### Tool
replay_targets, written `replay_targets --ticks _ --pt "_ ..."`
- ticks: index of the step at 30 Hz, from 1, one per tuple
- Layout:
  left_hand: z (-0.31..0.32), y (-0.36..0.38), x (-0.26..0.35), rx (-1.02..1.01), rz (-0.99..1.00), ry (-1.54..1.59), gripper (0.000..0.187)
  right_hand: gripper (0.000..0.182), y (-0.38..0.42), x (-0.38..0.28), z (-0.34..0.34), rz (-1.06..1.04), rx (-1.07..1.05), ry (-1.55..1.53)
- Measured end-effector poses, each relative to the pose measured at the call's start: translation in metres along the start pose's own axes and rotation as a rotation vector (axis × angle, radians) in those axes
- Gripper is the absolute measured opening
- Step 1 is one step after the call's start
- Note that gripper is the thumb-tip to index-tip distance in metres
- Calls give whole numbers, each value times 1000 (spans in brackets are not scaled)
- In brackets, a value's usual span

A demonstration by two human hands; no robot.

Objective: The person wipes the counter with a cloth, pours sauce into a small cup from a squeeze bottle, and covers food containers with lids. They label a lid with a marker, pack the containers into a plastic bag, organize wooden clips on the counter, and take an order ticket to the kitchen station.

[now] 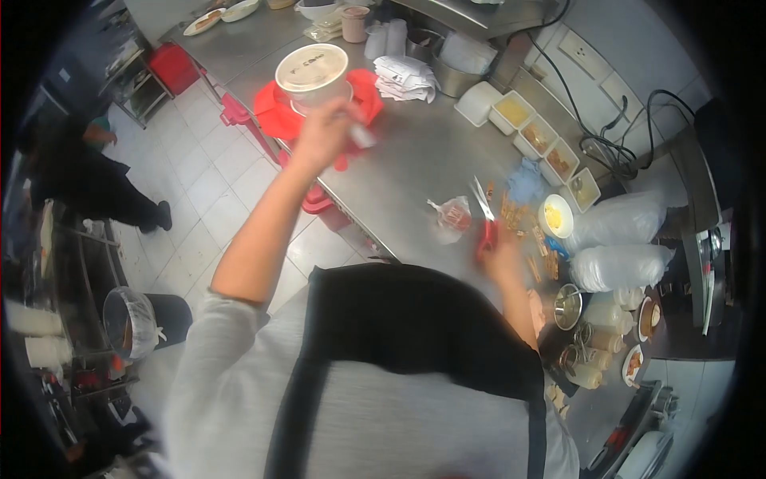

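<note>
My left hand (325,132) is raised over the left edge of the steel counter, closed on a small whitish thing (361,136) that is blurred. Just beyond it stands a round tub with a marked lid (313,67), on a red plastic bag (275,112). Low over the counter, my right hand (501,254) grips red-handled scissors (485,209), their blades parted and pointing away from me. A small clear bag with reddish contents (453,217) lies left of the scissors. To their right are scattered brown pieces (515,215) and a white bowl of yellow food (556,215).
White trays of food (536,137) line the back right of the steel counter (407,160). Folded papers (403,77) lie near the back. Plastic-wrapped stacks (622,267) stand at the right. On the left are a person in dark clothes (88,176) and a lined bin (140,323).
</note>
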State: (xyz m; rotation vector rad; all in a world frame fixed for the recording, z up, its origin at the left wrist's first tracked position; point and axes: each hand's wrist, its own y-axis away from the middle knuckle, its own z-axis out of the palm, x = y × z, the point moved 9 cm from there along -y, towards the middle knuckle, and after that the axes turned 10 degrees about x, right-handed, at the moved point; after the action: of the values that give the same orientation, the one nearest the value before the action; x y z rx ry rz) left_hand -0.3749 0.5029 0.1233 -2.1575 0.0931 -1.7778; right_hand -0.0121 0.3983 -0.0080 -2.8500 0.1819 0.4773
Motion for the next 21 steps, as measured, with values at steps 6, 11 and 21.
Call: replay_targets --ticks 6,11,21 --pt "-175 4 -107 493 -356 -266 33 53 -11 31 8 76 -164 138" --pt "-176 -21 -128 562 -368 -421 54 60 -23 -74 -26 -131 -52 260" --pt "-145 -55 -158 171 -512 196 29 49 -31 -73 -12 -46 133 46"
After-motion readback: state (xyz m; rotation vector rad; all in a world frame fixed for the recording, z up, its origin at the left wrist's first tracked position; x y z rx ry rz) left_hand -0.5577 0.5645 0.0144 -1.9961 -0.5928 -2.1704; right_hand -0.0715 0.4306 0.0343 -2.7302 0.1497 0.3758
